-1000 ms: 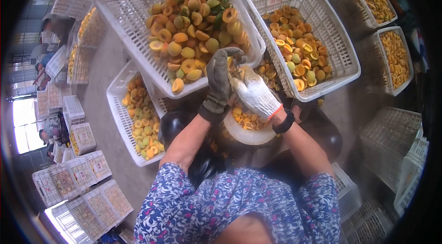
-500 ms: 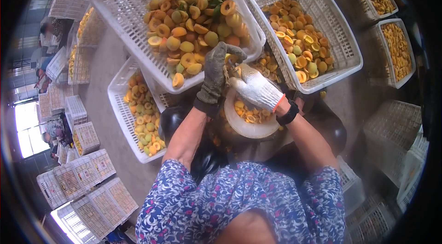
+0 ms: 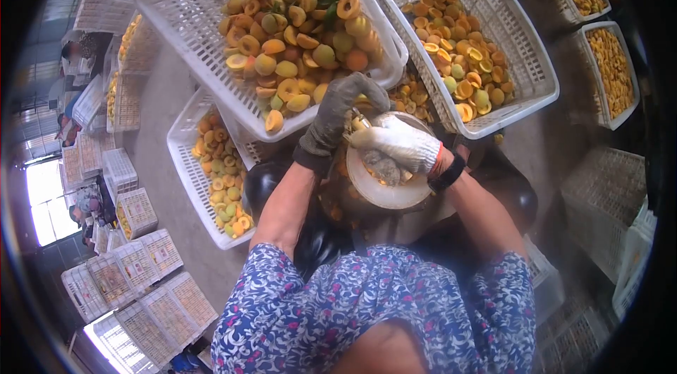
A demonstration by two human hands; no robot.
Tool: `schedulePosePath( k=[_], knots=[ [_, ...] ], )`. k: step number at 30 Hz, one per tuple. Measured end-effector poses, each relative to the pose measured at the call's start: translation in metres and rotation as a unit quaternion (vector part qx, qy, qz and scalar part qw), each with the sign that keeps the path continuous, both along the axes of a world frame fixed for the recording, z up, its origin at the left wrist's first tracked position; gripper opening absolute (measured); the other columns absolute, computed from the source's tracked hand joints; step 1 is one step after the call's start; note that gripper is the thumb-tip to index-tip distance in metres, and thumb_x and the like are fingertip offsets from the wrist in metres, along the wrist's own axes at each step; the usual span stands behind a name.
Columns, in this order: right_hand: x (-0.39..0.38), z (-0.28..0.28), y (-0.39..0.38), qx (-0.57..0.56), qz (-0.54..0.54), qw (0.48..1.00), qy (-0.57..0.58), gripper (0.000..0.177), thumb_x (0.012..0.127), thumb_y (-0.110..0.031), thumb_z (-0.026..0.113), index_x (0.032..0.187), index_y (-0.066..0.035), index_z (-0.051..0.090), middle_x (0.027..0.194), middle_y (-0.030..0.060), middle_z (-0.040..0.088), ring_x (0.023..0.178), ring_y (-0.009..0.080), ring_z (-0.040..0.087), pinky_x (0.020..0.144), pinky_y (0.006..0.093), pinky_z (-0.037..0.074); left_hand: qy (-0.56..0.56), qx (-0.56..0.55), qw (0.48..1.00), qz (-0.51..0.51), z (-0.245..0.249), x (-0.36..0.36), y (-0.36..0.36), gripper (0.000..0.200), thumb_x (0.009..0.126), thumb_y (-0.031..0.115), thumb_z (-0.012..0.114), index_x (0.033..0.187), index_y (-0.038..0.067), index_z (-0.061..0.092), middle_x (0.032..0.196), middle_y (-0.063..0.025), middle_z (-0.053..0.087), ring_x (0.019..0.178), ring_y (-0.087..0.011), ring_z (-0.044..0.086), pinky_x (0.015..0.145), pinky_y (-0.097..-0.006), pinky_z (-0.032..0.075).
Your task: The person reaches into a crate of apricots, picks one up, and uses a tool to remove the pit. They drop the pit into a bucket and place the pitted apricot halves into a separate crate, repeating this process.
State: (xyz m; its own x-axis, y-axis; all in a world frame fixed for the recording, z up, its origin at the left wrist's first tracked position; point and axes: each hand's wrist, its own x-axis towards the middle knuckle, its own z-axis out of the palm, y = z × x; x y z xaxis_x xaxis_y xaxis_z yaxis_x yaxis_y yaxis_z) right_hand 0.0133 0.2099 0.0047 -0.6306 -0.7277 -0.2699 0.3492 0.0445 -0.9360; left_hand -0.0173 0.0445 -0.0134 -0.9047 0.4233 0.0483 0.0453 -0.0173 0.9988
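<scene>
My left hand (image 3: 338, 111), in a dirty grey glove, is closed with its fingers curled round an apricot (image 3: 362, 100), mostly hidden. Close beside it, my right hand (image 3: 402, 141) wears a white glove with a grey, stained palm. Its fingers are closed on a small metal tool (image 3: 360, 121), whose shape I can barely see, at the fruit. Both hands are over a white bowl (image 3: 391, 197) holding yellow fruit pieces. Just beyond my left hand stands a large white crate (image 3: 233, 107) of halved and whole apricots with some green leaves.
A second white crate (image 3: 525, 56) of apricot halves stands at the right, and a lower crate (image 3: 185, 169) sits at the left. Filled crates (image 3: 612, 77) line the far right. Stacked crates (image 3: 148, 317) and other people (image 3: 88, 201) are at the left.
My right hand has moved slightly down and turned, so its stained palm side shows above the bowl. My left hand has shifted slightly down and right, still curled round the apricot.
</scene>
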Motion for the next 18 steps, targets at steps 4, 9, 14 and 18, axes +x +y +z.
schedulePosePath(
  k=[4,9,14,18],
  knots=[
    [0.008,0.021,-0.005,-0.19,-0.13,0.908,-0.349,0.022,0.093,-0.025,0.056,0.101,-0.006,0.062,0.085,0.003,0.065,0.065,0.0113,0.061,0.053,0.0282,0.049,-0.272,0.402,0.864,0.136,0.003,0.006,-0.007,0.042,0.096,0.045,0.045,0.085,0.006,0.058,0.085,-0.0102,0.062,0.077,-0.0218,0.061,0.078,-0.0388,0.052],
    [0.027,-0.041,0.0,0.247,0.215,0.905,0.27,0.031,0.085,-0.027,0.051,0.099,-0.002,0.064,0.089,0.0227,0.065,0.086,0.039,0.062,0.078,0.0446,0.049,0.004,0.077,0.941,0.328,-0.019,-0.006,-0.057,0.028,0.093,0.031,0.056,0.102,0.004,0.058,0.103,-0.0118,0.06,0.097,-0.0249,0.06,0.084,-0.0429,0.053],
    [0.014,-0.039,0.003,0.247,0.185,0.894,0.326,0.032,0.086,-0.025,0.049,0.102,-0.001,0.062,0.093,0.0234,0.064,0.085,0.0389,0.063,0.075,0.046,0.05,-0.056,0.062,0.968,0.236,0.063,-0.035,-0.002,0.043,0.087,0.017,0.062,0.125,0.003,0.049,0.127,-0.0118,0.05,0.11,-0.0207,0.053,0.09,-0.0324,0.048],
    [0.006,-0.025,0.012,0.248,0.17,0.904,0.303,0.034,0.086,-0.027,0.049,0.103,-0.001,0.062,0.094,0.0241,0.063,0.085,0.0396,0.062,0.076,0.0461,0.05,0.239,-0.595,0.754,0.143,-0.006,-0.067,-0.045,0.044,0.082,0.027,0.063,0.121,0.009,0.054,0.125,-0.0133,0.057,0.111,-0.0298,0.057,0.088,-0.0372,0.048]
  ],
)
